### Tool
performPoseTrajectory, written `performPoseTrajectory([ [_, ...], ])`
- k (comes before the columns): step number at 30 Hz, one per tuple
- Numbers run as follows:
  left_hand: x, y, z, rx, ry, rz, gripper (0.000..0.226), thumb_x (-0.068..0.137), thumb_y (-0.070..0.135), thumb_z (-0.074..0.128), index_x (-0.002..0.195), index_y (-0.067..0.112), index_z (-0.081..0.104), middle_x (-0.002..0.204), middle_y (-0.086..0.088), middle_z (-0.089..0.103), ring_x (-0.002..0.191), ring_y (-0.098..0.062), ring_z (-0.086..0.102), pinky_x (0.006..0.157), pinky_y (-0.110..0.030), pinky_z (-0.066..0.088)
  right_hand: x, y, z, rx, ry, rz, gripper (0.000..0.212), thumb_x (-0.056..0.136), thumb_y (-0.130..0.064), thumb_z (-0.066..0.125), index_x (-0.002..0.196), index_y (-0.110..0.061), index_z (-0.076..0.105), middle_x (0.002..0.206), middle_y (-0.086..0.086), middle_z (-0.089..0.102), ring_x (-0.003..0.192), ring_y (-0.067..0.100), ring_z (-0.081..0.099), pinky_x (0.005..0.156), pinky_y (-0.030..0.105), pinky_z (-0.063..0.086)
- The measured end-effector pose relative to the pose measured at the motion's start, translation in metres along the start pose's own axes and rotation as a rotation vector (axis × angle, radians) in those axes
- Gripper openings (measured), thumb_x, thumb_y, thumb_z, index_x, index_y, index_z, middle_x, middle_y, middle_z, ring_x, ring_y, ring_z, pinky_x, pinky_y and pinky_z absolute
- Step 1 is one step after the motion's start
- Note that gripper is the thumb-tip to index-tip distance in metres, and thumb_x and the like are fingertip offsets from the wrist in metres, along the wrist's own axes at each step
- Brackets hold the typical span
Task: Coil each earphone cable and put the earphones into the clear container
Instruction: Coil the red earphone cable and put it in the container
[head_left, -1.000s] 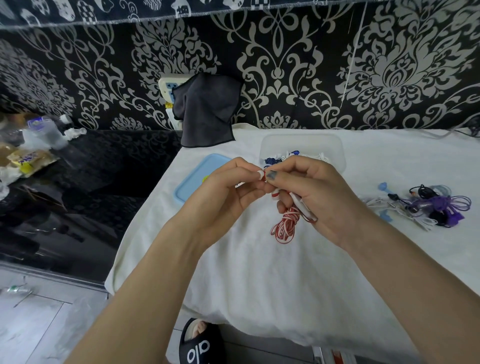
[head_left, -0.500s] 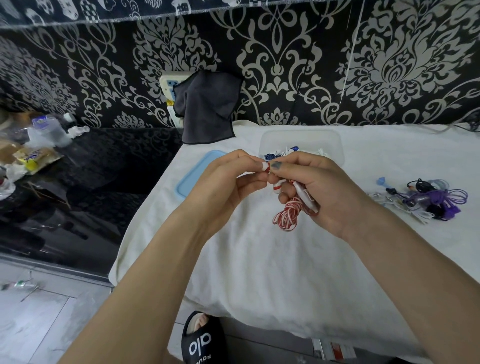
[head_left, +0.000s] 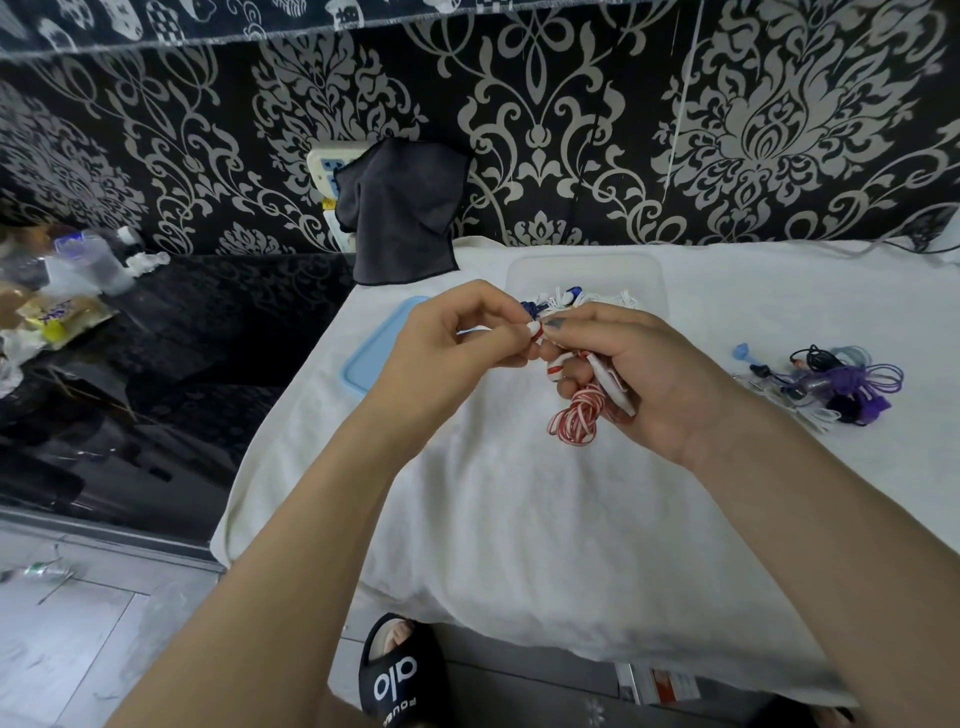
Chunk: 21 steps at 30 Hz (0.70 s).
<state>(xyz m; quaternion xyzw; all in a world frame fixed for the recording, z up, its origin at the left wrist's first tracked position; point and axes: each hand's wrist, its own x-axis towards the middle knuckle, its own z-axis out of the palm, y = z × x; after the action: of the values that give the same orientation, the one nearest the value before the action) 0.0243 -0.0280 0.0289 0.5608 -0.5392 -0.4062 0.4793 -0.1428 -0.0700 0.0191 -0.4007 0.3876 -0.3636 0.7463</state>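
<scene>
- Both hands up over the white cloth (head_left: 519, 519), left hand (head_left: 447, 348) and right hand (head_left: 649, 374) pinching red-and-white earphones (head_left: 576, 415), coil dangling.
- Clear container (head_left: 587, 270) near far edge, tangled earphone pile (head_left: 841, 384) toward right edge.

Cover (head_left: 519, 519): was white cloth, matt, with a soft nap.
Container (head_left: 649, 270): was clear plastic, smooth, faintly frosted.
Lid (head_left: 374, 353): was pale blue plastic, smooth.
Cable (head_left: 576, 415): was red-and-white, smooth, slightly glossy.
Rag (head_left: 405, 218): was dark grey cloth, matt.
Counter (head_left: 182, 332): was black, glossy, reflective.
Slipper (head_left: 400, 675): was black, matt, with white lettering.
</scene>
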Motion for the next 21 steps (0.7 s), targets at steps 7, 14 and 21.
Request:
performPoseTrajectory([
  [7, 0.0013, 0.0032, 0.0050, -0.050, 0.021, -0.016, 0.008, 0.091, -0.004, 0.060, 0.088, 0.002, 0.064, 0.094, -0.038, 0.065, 0.092, -0.042, 0.071, 0.080, -0.034, 0.059, -0.0016, -0.0008, -0.0006, -0.014, -0.010, -0.033, 0.005, 0.093, -0.003, 0.063, 0.095, 0.000, 0.067, 0.074, 0.011, 0.068, 0.050, 0.011, 0.050, 0.052, 0.024, 0.049],
  [14, 0.0039, 0.0025, 0.0088, -0.143, 0.020, -0.107, 0.013, 0.091, -0.002, 0.057, 0.083, 0.007, 0.063, 0.080, -0.018, 0.073, 0.088, -0.031, 0.073, 0.077, -0.031, 0.057, -0.0009, 0.0030, -0.0011, -0.060, 0.028, -0.082, 0.010, 0.092, -0.003, 0.065, 0.098, 0.004, 0.068, 0.074, 0.012, 0.067, 0.058, 0.018, 0.048, 0.052, 0.025, 0.051],
  [21, 0.0033, 0.0033, 0.0106, -0.181, 0.022, -0.185, 0.009, 0.085, 0.003, 0.059, 0.080, 0.009, 0.063, 0.081, -0.018, 0.072, 0.086, -0.030, 0.070, 0.072, -0.027, 0.056, -0.0024, 0.0040, -0.0022, -0.069, 0.023, -0.078, 0.004, 0.091, -0.003, 0.066, 0.090, -0.001, 0.069, 0.074, 0.014, 0.067, 0.058, 0.019, 0.049, 0.052, 0.025, 0.050],
])
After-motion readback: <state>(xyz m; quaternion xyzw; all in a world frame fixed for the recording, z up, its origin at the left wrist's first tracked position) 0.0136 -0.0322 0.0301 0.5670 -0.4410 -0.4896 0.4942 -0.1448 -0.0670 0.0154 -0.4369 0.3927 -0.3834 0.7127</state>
